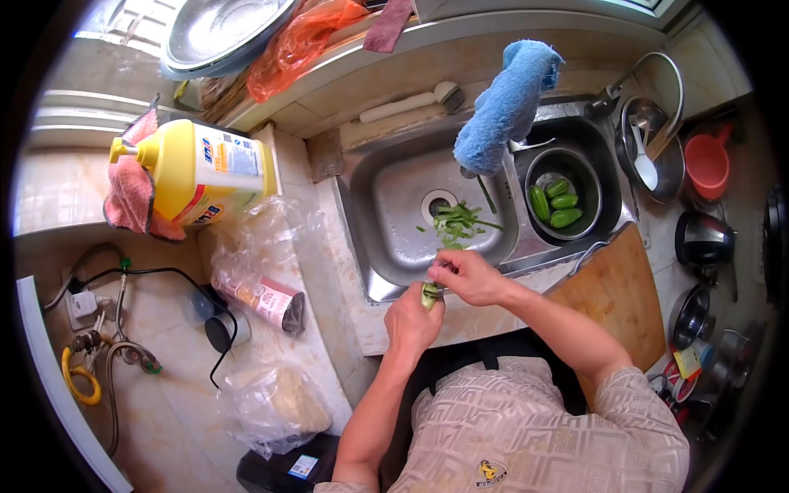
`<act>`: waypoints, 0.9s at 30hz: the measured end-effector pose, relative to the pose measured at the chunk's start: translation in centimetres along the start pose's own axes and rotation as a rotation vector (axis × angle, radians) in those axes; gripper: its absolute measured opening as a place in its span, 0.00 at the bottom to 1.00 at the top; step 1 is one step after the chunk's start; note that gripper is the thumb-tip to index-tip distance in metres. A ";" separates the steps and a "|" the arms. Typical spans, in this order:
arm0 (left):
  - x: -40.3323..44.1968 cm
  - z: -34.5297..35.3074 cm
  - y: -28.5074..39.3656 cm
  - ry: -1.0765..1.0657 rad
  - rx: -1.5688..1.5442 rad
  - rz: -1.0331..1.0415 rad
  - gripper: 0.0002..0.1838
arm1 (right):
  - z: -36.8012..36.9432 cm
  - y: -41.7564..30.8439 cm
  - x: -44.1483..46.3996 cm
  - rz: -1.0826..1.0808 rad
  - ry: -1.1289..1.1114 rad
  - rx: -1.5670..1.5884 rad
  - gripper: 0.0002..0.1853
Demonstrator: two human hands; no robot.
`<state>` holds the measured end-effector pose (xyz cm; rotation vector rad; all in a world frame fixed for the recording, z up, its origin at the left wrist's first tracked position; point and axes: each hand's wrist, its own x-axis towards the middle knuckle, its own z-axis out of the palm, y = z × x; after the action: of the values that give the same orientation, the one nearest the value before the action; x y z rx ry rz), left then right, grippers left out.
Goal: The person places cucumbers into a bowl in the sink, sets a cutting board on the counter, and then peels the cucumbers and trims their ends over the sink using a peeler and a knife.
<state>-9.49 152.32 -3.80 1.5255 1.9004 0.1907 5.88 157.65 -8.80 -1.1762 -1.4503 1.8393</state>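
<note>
At the sink's near edge, my left hand (413, 318) is closed around a partly peeled, pale green cucumber (429, 296). My right hand (470, 278) is closed right against it, on a small tool with a dark part; the fingers hide most of it, and its kind is not clear. Below the hands, a heap of green peel strips (460, 222) lies near the drain in the steel sink (386, 197). In the right basin stands a metal pot (598, 185) with several unpeeled green cucumbers (565, 201).
A blue towel (509, 107) covers the faucet over the sink. A wooden cutting board (616, 296) leans at the right. Left are a yellow detergent jug (197, 168), a pink-labelled package (261, 302) and a plastic bag (275, 407). A wok (657, 156) holds a white spoon (643, 164).
</note>
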 end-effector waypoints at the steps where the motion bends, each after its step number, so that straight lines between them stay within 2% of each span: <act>1: -0.1 -0.1 0.1 0.004 0.002 0.002 0.14 | -0.2 0.0 0.3 0.062 0.034 0.042 0.14; 2: -0.3 -0.2 0.4 0.005 0.004 0.007 0.14 | -0.4 0.1 0.3 0.126 0.072 0.082 0.14; 6: -0.1 0.2 -0.1 -0.013 -0.090 0.070 0.15 | -0.6 0.9 0.2 0.300 -0.080 0.602 0.12; 9: 0.5 0.5 -0.6 -0.044 -0.275 0.135 0.15 | -1.0 1.7 0.1 0.446 -0.159 1.033 0.11; 11: 1.1 0.8 -1.0 -0.022 -0.242 0.142 0.15 | -0.8 3.4 0.0 0.491 -0.221 1.275 0.09; 14: 1.2 -0.2 -0.9 0.002 -0.135 0.167 0.15 | -1.8 1.5 -1.0 0.353 -0.282 1.115 0.09; 17: 1.1 -1.1 -0.4 0.031 -0.008 0.209 0.13 | -2.6 1.2 -0.5 0.318 -0.074 0.687 0.06; 18: 1.3 -1.3 -0.2 0.048 0.033 0.227 0.13 | -2.9 0.7 -0.2 0.289 -0.080 0.664 0.05; 21: 1.7 -1.4 -0.2 0.064 0.094 0.268 0.11 | -3.0 -1.3 -0.3 0.194 -0.147 0.314 0.08; 22: 1.8 -1.4 -0.2 0.051 0.106 0.279 0.11 | -2.9 -1.4 -0.2 0.161 -0.173 0.317 0.09; 25: 2.3 -1.6 -0.1 0.000 0.151 0.309 0.11 | -2.7 -2.7 0.0 0.221 -0.303 0.096 0.09; 27: 2.6 -1.9 0.2 -0.056 0.185 0.326 0.10 | -2.4 -3.2 0.1 0.147 -0.265 -0.065 0.10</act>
<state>-10.62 155.32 -3.31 1.9417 1.6539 0.1162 7.57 159.84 -5.95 -1.1295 -1.6136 2.1294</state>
